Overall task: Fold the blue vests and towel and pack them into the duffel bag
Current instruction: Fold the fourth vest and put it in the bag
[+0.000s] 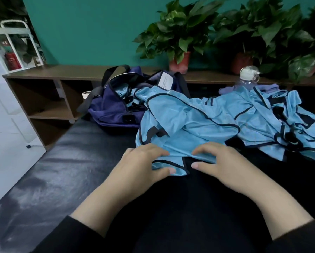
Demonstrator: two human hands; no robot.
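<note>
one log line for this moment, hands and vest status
phase: folding | left hand: pinches near hem of blue vest | right hand: pinches same hem | duffel bag: open, far left | vest pile: unfolded, right

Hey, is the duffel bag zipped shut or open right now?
Open. The navy duffel bag gapes at the top, its white inner label shows, and a light blue vest spills from the opening onto the black padded table.
</note>
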